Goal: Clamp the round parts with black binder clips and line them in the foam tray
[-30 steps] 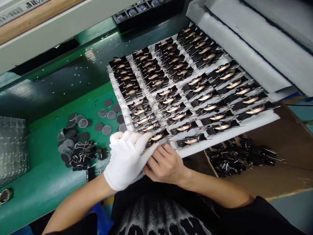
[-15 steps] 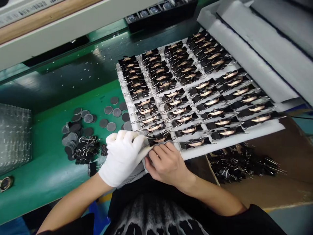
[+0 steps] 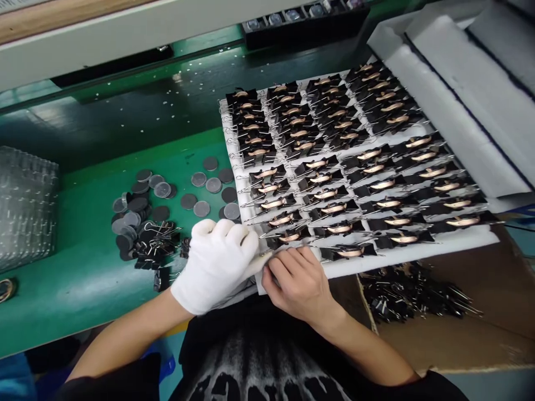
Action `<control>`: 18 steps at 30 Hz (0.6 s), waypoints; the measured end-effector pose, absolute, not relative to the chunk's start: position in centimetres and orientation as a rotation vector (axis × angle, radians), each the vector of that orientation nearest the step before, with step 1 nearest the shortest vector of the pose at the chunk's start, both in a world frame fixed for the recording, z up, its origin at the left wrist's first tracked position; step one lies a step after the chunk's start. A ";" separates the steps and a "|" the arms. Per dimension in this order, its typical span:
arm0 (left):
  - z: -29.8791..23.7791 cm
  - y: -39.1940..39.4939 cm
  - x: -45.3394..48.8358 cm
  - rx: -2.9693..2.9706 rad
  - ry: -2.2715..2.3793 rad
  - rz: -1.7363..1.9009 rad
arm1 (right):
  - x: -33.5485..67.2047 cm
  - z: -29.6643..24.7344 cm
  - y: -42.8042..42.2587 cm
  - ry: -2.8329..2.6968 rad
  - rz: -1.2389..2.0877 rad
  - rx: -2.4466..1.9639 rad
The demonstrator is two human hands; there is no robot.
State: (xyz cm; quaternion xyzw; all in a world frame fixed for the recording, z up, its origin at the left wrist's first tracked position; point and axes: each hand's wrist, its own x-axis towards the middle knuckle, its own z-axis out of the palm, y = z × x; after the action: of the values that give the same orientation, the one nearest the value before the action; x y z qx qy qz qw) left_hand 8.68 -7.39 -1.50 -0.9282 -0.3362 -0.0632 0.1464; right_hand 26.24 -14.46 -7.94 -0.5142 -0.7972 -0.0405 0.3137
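Observation:
My left hand [image 3: 215, 264], in a white glove, is curled shut at the near left corner of a white foam tray [image 3: 418, 253]. My bare right hand [image 3: 298, 284] touches it, fingers pinched together on a small piece I cannot make out. Both hands press against the tray's near edge. The tray holds rows of black binder clips with copper coils [image 3: 334, 209] clamped in them. The nearest clip [image 3: 288, 236] lies just beyond my fingertips.
Grey discs [image 3: 154, 192] and loose black binder clips [image 3: 152, 248] lie on the green bench [image 3: 83, 278] to the left. A cardboard box [image 3: 480, 317] of loose clips sits at the right. White foam sheets [image 3: 460, 94] stack behind the tray. A clear ribbed tray [image 3: 25, 206] sits far left.
The view has shifted, so tray and hands sit further right in frame. Both hands stay pressed together at the tray's near corner, with only slight finger movement.

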 end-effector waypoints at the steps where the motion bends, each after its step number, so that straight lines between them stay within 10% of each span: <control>1: -1.5 -7.3 8.7 -2.677 -0.946 -0.179 | 26.2 -7.9 -14.5 -2.116 -0.096 -1.356; 18: -1.4 -7.4 8.8 -2.714 -0.898 -0.128 | 26.6 -7.7 -14.9 -2.166 -0.099 -1.337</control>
State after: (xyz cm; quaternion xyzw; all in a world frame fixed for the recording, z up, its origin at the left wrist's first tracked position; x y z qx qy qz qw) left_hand 8.81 -7.38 -1.36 -0.9392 -0.3108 -0.0443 0.1394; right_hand 26.56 -14.95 -7.74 -0.5020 -0.8131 -0.0371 0.2925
